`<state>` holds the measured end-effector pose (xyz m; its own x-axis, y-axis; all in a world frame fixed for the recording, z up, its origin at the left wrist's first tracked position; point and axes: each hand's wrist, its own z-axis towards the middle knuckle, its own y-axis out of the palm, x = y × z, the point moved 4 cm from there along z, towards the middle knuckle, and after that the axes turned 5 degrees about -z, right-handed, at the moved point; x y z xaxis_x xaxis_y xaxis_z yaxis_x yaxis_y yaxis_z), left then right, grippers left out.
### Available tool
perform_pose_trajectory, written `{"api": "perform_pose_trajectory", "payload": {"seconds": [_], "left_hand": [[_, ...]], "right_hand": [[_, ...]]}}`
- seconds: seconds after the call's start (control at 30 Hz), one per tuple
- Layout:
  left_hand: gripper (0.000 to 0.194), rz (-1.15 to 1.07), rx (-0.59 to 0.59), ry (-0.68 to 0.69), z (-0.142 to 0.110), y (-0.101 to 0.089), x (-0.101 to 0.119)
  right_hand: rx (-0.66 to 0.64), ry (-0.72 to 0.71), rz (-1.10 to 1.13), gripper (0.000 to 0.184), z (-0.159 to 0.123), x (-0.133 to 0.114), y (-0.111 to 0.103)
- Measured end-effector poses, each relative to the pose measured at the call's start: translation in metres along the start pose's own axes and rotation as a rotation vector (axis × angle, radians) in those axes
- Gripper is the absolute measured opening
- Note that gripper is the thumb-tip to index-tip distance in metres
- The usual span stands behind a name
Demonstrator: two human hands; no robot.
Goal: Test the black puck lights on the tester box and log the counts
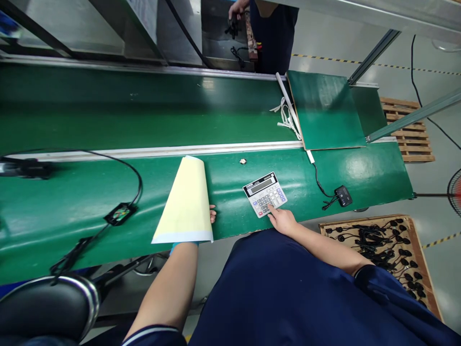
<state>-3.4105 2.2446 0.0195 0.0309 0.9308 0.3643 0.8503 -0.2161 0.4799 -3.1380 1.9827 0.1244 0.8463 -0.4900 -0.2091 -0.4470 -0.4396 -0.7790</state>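
A yellow sheet of paper [185, 202] with a pale blue border curves over my left hand [212, 214] and reaches past the bench's front edge. Only the fingertips show, bent at the sheet's right side; the palm and thumb are hidden beneath it. To the right, a grey and white desk calculator [265, 193] lies tilted on the green bench. My right hand [284, 220] touches its lower keys with an outstretched index finger, the thumb apart and nothing held. A tiny pale part [243, 161] sits beyond the calculator.
A black device with an open casing [120, 214] and cable lies left. A black adapter [343, 196] is at right, near a green board [326, 110] and white cords [286, 115]. A wooden tray [419, 250] holds several black cabled parts. A co-worker [275, 36] stands across the bench.
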Motion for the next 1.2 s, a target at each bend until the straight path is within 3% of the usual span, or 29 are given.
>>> {"api": "perform_pose_trajectory", "payload": {"seconds": [0.23, 0.53, 0.8, 1.07, 1.2], "left_hand": [[0.044, 0.014, 0.011, 0.021, 0.003, -0.002, 0.0], [0.045, 0.042, -0.024, 0.021, 0.005, -0.007, 0.0], [0.044, 0.032, -0.002, -0.025, 0.008, -0.009, -0.001], [0.042, 0.036, -0.033, 0.012, 0.012, -0.017, -0.004], [0.047, 0.058, -0.031, 0.022, 0.01, -0.012, -0.003]], "right_hand": [[-0.069, -0.024, -0.032, 0.056, 0.004, -0.002, -0.002], [0.013, 0.038, -0.007, 0.058, 0.011, 0.003, -0.017], [-0.04, 0.053, -0.043, 0.059, 0.023, -0.001, -0.019], [-0.004, 0.097, -0.041, 0.06, 0.015, 0.009, -0.02], [-0.066, 0.113, -0.072, 0.063, 0.011, 0.017, -0.016]]}}
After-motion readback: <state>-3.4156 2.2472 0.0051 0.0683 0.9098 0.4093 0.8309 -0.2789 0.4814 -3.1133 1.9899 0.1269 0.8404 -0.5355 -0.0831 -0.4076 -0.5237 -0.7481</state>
